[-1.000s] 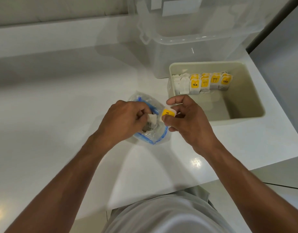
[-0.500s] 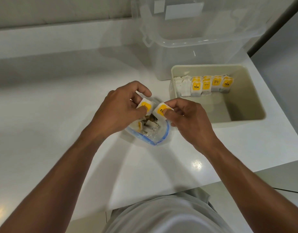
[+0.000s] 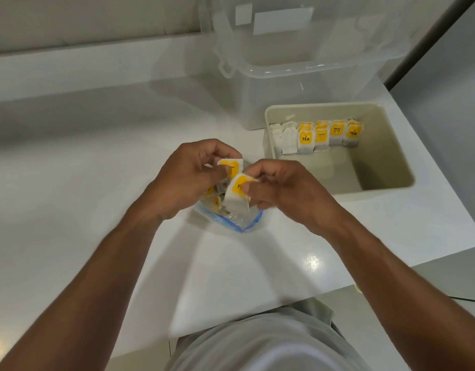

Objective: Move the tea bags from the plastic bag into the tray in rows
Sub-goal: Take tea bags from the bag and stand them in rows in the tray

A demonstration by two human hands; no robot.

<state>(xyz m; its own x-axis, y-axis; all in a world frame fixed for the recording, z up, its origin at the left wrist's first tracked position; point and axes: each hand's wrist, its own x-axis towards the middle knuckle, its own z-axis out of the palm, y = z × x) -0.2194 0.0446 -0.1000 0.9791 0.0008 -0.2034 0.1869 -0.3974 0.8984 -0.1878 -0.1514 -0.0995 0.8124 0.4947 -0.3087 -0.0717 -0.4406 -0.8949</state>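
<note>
My left hand [image 3: 186, 178] pinches a white tea bag with a yellow label [image 3: 231, 166] above the clear plastic bag [image 3: 236, 222] with its blue zip edge. Right beside it, my right hand [image 3: 284, 192] pinches a second tea bag [image 3: 237, 194] by its yellow label, the white pouch hanging down over the bag's mouth. More tea bags lie inside the plastic bag under my hands, partly hidden. To the right stands the beige tray [image 3: 391, 180]. A row of tea bags [image 3: 316, 136] stands along its far wall.
A large clear plastic storage box [image 3: 311, 70] stands behind the tray at the back of the white counter [image 3: 83, 170]. The counter's right edge and front edge run close to the tray. A wall rises at the far right.
My left hand has drawn a tea bag up out of the plastic bag and raised it. My right hand has kept its tea bag and brought it next to the left one.
</note>
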